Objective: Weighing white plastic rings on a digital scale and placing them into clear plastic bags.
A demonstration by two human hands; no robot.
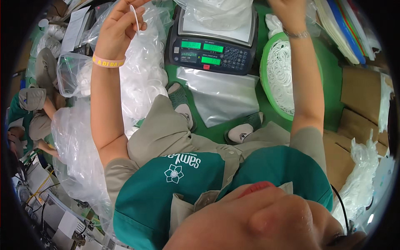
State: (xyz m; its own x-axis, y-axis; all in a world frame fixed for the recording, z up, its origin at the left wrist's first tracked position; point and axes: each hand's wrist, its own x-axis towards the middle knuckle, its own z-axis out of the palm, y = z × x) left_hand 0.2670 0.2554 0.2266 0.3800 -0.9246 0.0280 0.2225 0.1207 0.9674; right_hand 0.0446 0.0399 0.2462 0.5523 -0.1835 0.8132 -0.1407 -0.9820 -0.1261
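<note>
At the upper left my left hand (pixel 119 26) is raised, its fingers closed on a thin white ring (pixel 134 20) seen almost edge-on. My right hand (pixel 288 13) reaches up to the top edge, where its fingers are cut off, so any hold is hidden. Between the hands stands a dark counting scale (pixel 200 62) with lit green displays. A clear plastic bag (pixel 223 14) with white contents rests on its pan. Under my right forearm is a green basket (pixel 265 79) filled with white rings (pixel 278 68).
Large clear bags (pixel 146 62) of white pieces lie on my left. A flat plastic bag (pixel 225 98) is on the green floor before my feet. Cardboard boxes (pixel 360 89) and stacked coloured sheets (pixel 343 29) stand on the right. A co-worker (pixel 31 108) sits at far left.
</note>
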